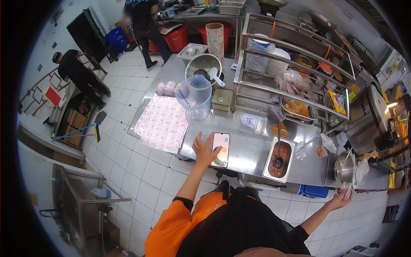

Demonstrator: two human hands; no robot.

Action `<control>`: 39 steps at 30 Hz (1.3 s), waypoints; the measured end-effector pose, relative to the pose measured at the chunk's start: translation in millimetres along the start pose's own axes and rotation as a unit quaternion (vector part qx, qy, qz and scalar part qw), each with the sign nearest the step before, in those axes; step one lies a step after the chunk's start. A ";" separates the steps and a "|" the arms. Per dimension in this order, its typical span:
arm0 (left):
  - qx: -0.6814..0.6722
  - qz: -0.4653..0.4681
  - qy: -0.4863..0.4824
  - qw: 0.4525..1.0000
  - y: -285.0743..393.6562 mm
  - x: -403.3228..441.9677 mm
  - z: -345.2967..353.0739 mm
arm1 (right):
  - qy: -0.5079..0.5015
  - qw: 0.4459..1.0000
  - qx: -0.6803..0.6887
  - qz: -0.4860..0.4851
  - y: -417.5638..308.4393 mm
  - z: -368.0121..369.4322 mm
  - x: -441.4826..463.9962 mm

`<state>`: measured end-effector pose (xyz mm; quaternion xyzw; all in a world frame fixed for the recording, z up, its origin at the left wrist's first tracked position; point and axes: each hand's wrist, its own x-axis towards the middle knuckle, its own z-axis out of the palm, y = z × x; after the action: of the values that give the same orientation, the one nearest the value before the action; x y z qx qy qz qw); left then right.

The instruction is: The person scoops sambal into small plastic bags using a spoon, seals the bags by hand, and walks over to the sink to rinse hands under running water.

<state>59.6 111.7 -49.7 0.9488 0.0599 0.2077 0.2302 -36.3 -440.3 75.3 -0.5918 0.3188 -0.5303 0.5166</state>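
My left hand (203, 150) is over the steel table with its fingers apart. Its thumb touches the lit screen of a phone (221, 145) lying at the table's front edge. Out to the far right, my right hand (341, 199) is closed around a small clear plastic item (345, 187), perhaps a bag or cup; its kind is unclear. Just beyond it stands a steel mixing bowl (343, 168) with a utensil in it. Between my hands sits a rectangular steel pan (271, 168) of reddish sauce, with a black ladle (279, 162) resting inside.
Printed wrapping paper (163, 122) lies at the left beside a clear plastic jug (195, 94). Behind are a large steel bowl (191, 67) and a metal rack (295, 96) with stacked plates. Two other people (79, 70) stand across the tiled floor.
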 end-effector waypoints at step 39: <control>-0.167 0.041 0.022 0.985 -38.5 7.9 5.4 | -0.132 0.986 -0.065 -0.075 -25.7 48.1 -93.5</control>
<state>68.4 145.3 -69.0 0.8941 -0.0095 0.2444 0.3752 -16.5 -333.9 76.4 -0.7113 0.2357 -0.4630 0.4735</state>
